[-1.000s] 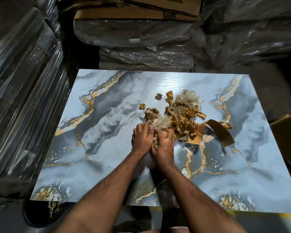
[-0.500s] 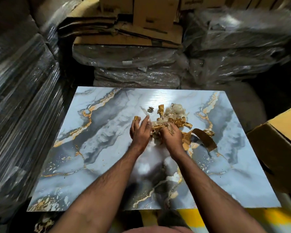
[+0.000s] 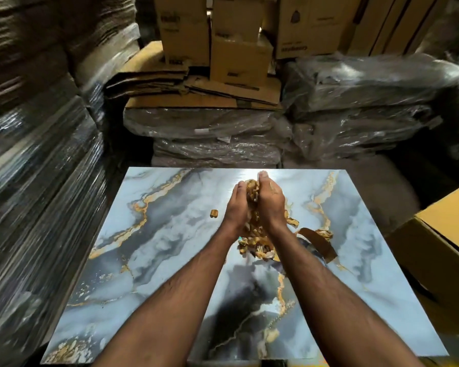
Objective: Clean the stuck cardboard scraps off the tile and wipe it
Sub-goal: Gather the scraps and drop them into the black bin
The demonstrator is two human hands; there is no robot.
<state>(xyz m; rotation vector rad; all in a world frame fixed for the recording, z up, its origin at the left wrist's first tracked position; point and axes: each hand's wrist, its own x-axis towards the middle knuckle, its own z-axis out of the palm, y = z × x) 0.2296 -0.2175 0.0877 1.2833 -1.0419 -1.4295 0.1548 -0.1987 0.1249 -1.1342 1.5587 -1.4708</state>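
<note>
Marbled blue-grey tile (image 3: 170, 247) with gold veins lies flat among wrapped stacks (image 3: 32, 194). Left hand (image 3: 236, 207) and right hand (image 3: 270, 205) are cupped together, clasping a wad of cardboard scraps (image 3: 253, 223) above mid-tile. One curled strip (image 3: 318, 243) and one small scrap (image 3: 214, 213) rest on the tile.

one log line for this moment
both hands cupping scraps above tile | one scrap left of hands | wipe not started

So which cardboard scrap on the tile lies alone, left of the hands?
The small curled scrap on the tile, beside the left hand; the others are bunched together.
</note>
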